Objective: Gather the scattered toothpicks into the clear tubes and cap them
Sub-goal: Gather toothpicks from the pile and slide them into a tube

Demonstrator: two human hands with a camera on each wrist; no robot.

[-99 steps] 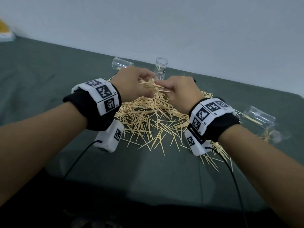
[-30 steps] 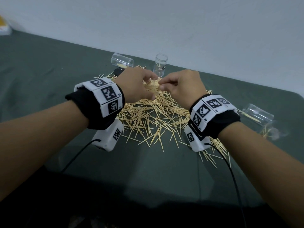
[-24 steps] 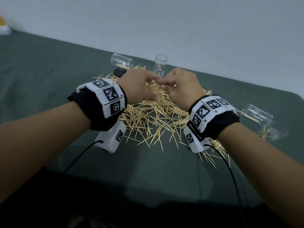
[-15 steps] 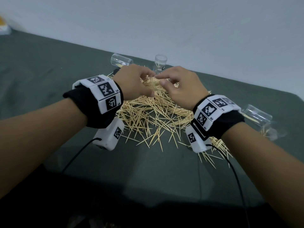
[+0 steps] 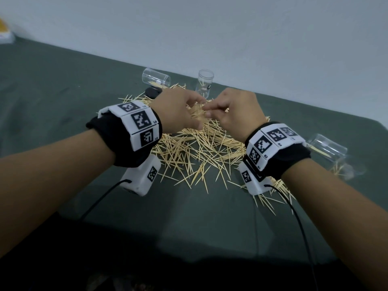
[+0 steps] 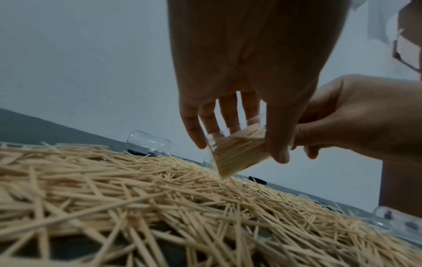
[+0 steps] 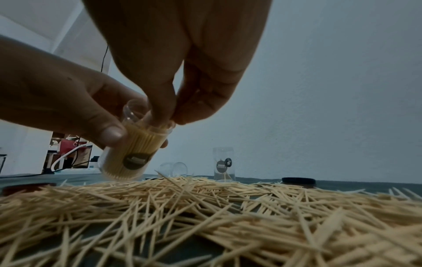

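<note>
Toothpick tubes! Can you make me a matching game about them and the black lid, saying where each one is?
1. packed tube
2. labelled tube
3. tipped tube
4. black lid

a. lying on its side at the back
b. flat on the cloth beside the pile
c. held in the left hand
d. standing upright, nearly empty

Pairs: 1-c, 2-d, 3-a, 4-b

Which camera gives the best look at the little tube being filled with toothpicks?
The right wrist view: the filled tube shows whole, with its dark label, gripped by the left hand. The left wrist view shows it partly behind fingers. In the head view the hands hide it; only toothpicks show.
</note>
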